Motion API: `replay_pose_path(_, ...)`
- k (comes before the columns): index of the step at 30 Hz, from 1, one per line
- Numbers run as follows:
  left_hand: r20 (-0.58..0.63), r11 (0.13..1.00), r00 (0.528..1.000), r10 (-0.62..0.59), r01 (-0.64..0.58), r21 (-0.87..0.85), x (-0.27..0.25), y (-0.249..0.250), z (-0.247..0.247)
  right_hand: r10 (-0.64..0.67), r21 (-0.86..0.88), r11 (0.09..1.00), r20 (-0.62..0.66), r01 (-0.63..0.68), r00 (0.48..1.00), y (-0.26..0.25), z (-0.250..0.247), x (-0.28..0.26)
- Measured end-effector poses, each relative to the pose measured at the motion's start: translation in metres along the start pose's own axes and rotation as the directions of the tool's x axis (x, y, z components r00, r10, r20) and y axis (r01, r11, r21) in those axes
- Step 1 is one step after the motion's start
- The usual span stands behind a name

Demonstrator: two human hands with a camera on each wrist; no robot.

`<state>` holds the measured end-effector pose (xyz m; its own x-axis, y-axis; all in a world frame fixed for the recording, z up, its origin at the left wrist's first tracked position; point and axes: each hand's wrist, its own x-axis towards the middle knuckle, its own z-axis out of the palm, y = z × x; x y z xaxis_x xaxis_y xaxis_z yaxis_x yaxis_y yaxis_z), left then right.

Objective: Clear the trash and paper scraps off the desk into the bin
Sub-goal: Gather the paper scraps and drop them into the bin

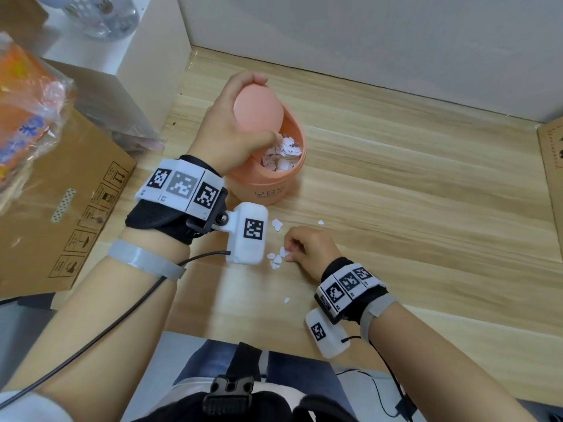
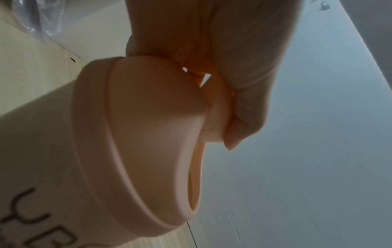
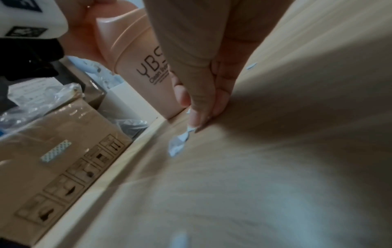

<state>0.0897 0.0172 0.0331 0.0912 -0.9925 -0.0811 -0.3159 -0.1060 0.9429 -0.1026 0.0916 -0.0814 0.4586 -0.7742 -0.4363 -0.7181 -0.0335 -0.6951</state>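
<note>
A small peach bin [image 1: 268, 184] [image 3: 146, 70] stands on the wooden desk [image 1: 426, 193], holding several torn paper pieces [image 1: 281, 158]. My left hand [image 1: 234, 126] [image 2: 233, 67] grips its swing lid [image 1: 259, 109] [image 2: 216, 114] and holds it tilted open. Just in front of the bin, my right hand [image 1: 300, 248] [image 3: 203, 104] pinches a white paper scrap [image 1: 285, 252] [image 3: 191, 130] against the desk. More scraps [image 1: 275, 261] [image 3: 177, 147] lie beside its fingertips. Single bits lie at the bin's foot [image 1: 276, 224], further right [image 1: 320, 222] and nearer me [image 1: 286, 300].
A brown cardboard box [image 1: 61, 208] [image 3: 53, 151] lies flat at the desk's left edge, with a plastic-wrapped orange pack [image 1: 27, 111] above it. A white partition [image 1: 146, 65] rises behind the bin. Another cardboard piece [image 1: 551, 166] sits at the right edge.
</note>
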Motion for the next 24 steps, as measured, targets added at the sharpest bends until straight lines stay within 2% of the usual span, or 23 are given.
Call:
replay_pose_path(3, 0.001, 1.0, 1.0, 0.004, -0.004, 0.004, 0.0, 0.0, 0.0, -0.01, 0.116, 0.993, -0.083, 0.019, 0.997, -0.006, -0.001, 0.008)
replay_pose_path(5, 0.003, 1.0, 1.0, 0.012, -0.012, 0.01, 0.001, 0.0, 0.0, -0.052, 0.073, 0.995, -0.123, 0.062, 0.991, -0.006, -0.004, 0.013)
replay_pose_path(9, 0.0, 1.0, 1.0, 0.01, -0.01, 0.018, 0.001, 0.0, 0.0, -0.119, -0.155, 0.98, 0.034, 0.123, 0.992, -0.01, 0.005, 0.015)
replay_pose_path(12, 0.001, 1.0, 1.0, 0.017, -0.017, 0.022, 0.001, 0.0, 0.0, -0.155, -0.193, 0.965, 0.121, 0.176, 0.98, -0.011, 0.018, 0.011)
replay_pose_path(17, 0.007, 1.0, 1.0, 0.02, -0.02, 0.02, 0.001, -0.001, 0.0, -0.159, -0.082, 0.983, 0.074, 0.165, 0.984, -0.004, 0.021, 0.004)
replay_pose_path(24, 0.009, 0.999, 1.0, 0.021, -0.022, 0.023, 0.001, -0.001, 0.0, -0.235, -0.171, 0.955, 0.059, 0.242, 0.97, 0.0, 0.021, 0.005)
